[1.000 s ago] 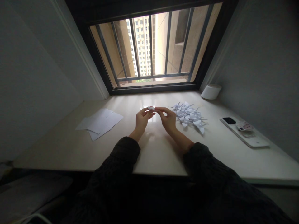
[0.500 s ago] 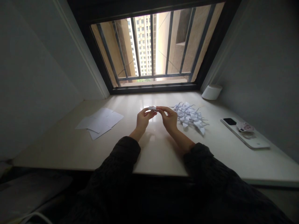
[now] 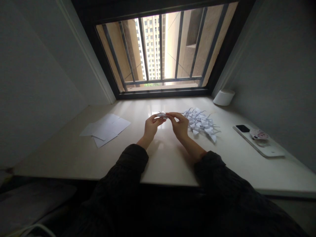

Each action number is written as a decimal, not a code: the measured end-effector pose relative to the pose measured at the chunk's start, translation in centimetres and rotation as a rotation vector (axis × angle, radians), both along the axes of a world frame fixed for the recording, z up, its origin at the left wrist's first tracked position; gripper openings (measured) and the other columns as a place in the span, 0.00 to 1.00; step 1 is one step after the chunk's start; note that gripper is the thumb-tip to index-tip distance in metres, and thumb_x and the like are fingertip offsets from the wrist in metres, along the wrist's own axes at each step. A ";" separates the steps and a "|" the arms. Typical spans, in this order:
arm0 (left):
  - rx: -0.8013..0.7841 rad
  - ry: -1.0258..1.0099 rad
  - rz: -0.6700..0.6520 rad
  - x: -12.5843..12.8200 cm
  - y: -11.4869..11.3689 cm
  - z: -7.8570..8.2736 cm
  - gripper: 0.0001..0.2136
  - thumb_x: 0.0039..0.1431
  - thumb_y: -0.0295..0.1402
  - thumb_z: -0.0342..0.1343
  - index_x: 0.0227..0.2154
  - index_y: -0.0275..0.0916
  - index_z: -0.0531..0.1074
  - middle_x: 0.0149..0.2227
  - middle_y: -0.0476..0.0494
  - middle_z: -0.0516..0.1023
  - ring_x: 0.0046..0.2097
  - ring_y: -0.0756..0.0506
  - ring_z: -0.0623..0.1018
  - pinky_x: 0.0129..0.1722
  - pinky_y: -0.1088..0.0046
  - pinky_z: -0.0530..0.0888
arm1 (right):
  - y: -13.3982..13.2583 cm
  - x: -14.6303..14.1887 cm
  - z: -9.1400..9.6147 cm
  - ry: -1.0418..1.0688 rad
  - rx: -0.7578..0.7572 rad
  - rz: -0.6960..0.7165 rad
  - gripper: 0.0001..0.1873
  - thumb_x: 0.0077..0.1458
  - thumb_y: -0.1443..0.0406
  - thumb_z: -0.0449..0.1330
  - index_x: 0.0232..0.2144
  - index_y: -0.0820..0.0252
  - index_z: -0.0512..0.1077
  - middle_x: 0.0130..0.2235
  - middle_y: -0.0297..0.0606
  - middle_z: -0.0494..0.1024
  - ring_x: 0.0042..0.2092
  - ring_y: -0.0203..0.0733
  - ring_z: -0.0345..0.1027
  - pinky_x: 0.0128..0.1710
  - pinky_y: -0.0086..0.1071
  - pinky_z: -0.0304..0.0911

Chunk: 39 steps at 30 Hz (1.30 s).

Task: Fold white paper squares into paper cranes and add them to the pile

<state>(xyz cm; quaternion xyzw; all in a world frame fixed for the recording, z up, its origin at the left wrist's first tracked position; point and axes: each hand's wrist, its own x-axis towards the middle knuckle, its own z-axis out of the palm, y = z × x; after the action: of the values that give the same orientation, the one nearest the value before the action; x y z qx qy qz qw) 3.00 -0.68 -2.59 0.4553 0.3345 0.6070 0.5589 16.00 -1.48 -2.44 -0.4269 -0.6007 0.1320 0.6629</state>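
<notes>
A small folded white paper piece [image 3: 161, 115] is held up over the middle of the counter, pinched between both hands. My left hand [image 3: 151, 126] grips its left side between thumb and fingers. At its right side, my right hand [image 3: 179, 125] pinches it with thumb and forefinger. The fingers cover part of the paper, so its full shape is hidden. Just right of my right hand lies a heap of folded white paper cranes [image 3: 201, 122]. Over to the left, several flat white paper sheets [image 3: 108, 128] overlap one another.
A white phone [image 3: 259, 141] with a round pinkish grip on its back lies at the right. By the window corner stands a white cylindrical object [image 3: 223, 97]. The pale counter [image 3: 168, 164] ends in a front edge near my body; a barred window is behind it.
The folded paper has turned slightly between my fingers and shows more of its points. My right hand has shifted a little to the right. Everything else stays put.
</notes>
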 end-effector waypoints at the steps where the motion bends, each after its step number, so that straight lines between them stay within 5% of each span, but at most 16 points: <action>1: 0.006 0.005 0.009 0.0 0.0 0.1 0.15 0.46 0.34 0.66 0.37 0.34 0.75 0.36 0.40 0.81 0.39 0.44 0.80 0.52 0.58 0.72 | 0.0 0.1 0.0 -0.015 0.017 0.001 0.06 0.54 0.63 0.61 0.33 0.53 0.79 0.35 0.35 0.81 0.39 0.42 0.74 0.42 0.37 0.68; 8: 0.137 0.060 0.054 -0.2 0.0 0.6 0.12 0.48 0.33 0.64 0.37 0.37 0.75 0.42 0.40 0.80 0.43 0.42 0.79 0.50 0.58 0.73 | 0.0 0.5 0.4 -0.158 0.122 0.041 0.17 0.51 0.61 0.65 0.45 0.52 0.75 0.39 0.37 0.80 0.40 0.42 0.72 0.44 0.39 0.68; 15: 0.260 0.160 0.061 -0.6 0.1 1.1 0.13 0.50 0.36 0.63 0.38 0.38 0.75 0.35 0.43 0.81 0.40 0.44 0.80 0.47 0.61 0.75 | 0.1 0.7 0.4 -0.159 0.075 0.010 0.12 0.51 0.60 0.65 0.39 0.52 0.78 0.38 0.37 0.79 0.40 0.42 0.72 0.43 0.39 0.68; 21: 0.190 0.202 0.027 -0.5 -0.8 1.6 0.26 0.50 0.40 0.63 0.53 0.40 0.67 0.35 0.43 0.81 0.40 0.44 0.80 0.48 0.63 0.73 | -0.1 0.7 0.4 -0.147 0.014 0.007 0.11 0.51 0.59 0.64 0.38 0.52 0.78 0.38 0.37 0.81 0.39 0.43 0.73 0.42 0.40 0.69; 39: -0.022 0.105 -0.001 -0.6 -0.8 1.5 0.18 0.45 0.35 0.65 0.41 0.38 0.76 0.34 0.45 0.80 0.38 0.47 0.78 0.46 0.66 0.72 | -0.1 0.5 -0.3 -0.168 0.025 0.004 0.08 0.51 0.62 0.63 0.37 0.51 0.78 0.39 0.35 0.81 0.42 0.44 0.74 0.44 0.40 0.68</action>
<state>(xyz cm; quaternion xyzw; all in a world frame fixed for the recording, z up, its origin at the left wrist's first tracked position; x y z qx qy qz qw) 2.45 -1.52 -1.07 0.4805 0.3696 0.5785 0.5457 16.46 -1.54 -2.69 -0.4269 -0.6568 0.0897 0.6151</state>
